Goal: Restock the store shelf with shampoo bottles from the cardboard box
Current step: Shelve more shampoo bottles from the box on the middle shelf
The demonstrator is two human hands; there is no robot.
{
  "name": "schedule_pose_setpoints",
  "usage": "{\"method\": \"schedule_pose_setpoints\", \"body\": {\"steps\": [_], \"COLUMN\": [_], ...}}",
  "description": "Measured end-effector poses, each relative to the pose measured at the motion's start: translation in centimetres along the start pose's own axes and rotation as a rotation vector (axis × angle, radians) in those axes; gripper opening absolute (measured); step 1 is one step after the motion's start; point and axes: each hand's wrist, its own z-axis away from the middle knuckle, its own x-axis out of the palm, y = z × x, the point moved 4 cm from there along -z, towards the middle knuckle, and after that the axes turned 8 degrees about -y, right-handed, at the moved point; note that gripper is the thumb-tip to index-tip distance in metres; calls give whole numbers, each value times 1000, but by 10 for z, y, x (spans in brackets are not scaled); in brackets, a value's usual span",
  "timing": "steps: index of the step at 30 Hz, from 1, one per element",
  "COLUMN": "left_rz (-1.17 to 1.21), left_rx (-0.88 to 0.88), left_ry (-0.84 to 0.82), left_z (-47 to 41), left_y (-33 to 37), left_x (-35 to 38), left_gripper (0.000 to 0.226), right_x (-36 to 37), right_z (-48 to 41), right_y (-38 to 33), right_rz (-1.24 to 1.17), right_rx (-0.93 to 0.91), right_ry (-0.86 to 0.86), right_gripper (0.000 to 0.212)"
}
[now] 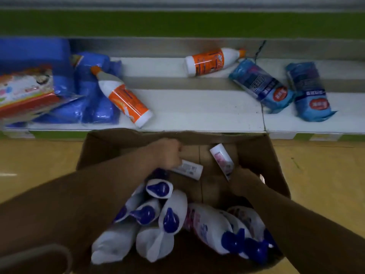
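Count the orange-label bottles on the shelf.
2. One orange-label bottle lies left, against the blue packs; the other lies further back, right of centre. More could hide behind packs.

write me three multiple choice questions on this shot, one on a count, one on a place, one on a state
1. How many orange-labelled bottles lie on the shelf? A one B two C four
2. Where are the blue-capped bottles? A on the shelf B on the floor C in the cardboard box
3. What are the left hand and right hand doing? A hanging empty B pressing the shelf C each gripping a bottle
Answers: 1 B, one lies at the left, one at the back. 2 C, they are piled at the box's near end. 3 C, the left grips a white bottle, the right a pink-labelled bottle.
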Motion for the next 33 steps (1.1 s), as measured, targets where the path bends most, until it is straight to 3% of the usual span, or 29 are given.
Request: {"method": "schedule_pose_setpoints", "body": {"steps": [4, 8, 11, 14, 21, 30, 33], "left_rz": [-91, -59, -75, -189, -249, -282, -275], "left_rx": [-101, -193, -203, -199, -182, -176, -177], "left_ry": [-235, -335, -369, -333, -281, -182, -180], "left_z": [-44, -67, -74, -77, -73, -70, -69], "left_y": [-35, -53, -61, -61, -41, -36, -37], "left_x": [23, 39, 42, 42, 46, 41, 41], "left_gripper": [16, 24, 27, 27, 32, 37, 41], "right_x": [18, 25, 21, 14, -10, -56, -57], "right_z": [-26, -32, -27, -15, 8, 32, 33], "right_y": [0, 2, 8, 12, 17, -2, -14], "right_rz": [79, 115, 116, 99, -105, -320, -314], "right_rx": [-5, -17, -32, -26, 0, -118, -181], "right_ry": [123, 133, 112, 105, 42, 321, 372], "right_gripper": [36, 55, 49, 45, 63, 36, 41]}}
